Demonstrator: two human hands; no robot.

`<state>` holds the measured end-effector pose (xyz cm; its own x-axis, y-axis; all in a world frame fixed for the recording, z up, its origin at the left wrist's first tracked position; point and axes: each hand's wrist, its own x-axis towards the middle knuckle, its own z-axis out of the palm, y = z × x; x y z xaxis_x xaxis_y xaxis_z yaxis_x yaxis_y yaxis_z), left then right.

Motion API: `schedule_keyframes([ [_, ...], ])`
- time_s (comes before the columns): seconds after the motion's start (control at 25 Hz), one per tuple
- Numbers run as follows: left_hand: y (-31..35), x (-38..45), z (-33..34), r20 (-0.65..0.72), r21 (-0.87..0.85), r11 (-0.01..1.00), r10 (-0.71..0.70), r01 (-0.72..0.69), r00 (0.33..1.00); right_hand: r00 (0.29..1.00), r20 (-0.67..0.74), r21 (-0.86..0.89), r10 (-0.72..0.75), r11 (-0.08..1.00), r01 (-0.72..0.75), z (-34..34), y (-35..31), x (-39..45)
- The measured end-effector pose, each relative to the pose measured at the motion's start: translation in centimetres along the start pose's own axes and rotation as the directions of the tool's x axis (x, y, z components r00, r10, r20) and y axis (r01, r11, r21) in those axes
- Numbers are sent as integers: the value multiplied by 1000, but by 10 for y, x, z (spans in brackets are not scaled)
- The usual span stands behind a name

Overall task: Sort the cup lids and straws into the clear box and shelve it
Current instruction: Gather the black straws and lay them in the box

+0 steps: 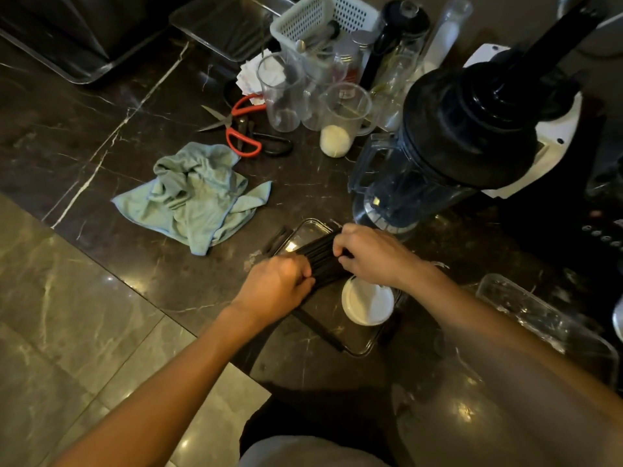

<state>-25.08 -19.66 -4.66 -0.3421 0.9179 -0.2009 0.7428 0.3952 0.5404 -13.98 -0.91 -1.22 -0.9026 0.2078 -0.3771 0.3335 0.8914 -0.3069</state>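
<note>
Black straws (323,261), bunched into one bundle, were held over the clear box (365,349) on the dark marble table (128,106). The left hand (279,284) and right hand (369,252) each closed around an end, apparently to keep the bundle aligned for lowering in. A white cup lid (365,303) already lay inside the box.

Black straws (323,261), white lids (367,303), teal cloth (199,197), red-handled scissors (241,129).
</note>
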Motion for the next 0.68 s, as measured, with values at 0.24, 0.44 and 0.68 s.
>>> schedule_keyframes([
  [0.24, 22, -3, 20, 34, 172, 985, -31, 24, 999, 997, 24, -43, 80, 996, -79, 7, 5, -20],
  [0.44, 39, -10, 18, 4, 178, 984, -5, 4, 1000, 984, -27, 30, 179, 984, -178, 6, 17, -58],
  [0.68, 137, 23, 28, 8, 125, 967, 222, -221, 975, 922, -199, 92, 334, 942, -321, 6, 54, -153],
])
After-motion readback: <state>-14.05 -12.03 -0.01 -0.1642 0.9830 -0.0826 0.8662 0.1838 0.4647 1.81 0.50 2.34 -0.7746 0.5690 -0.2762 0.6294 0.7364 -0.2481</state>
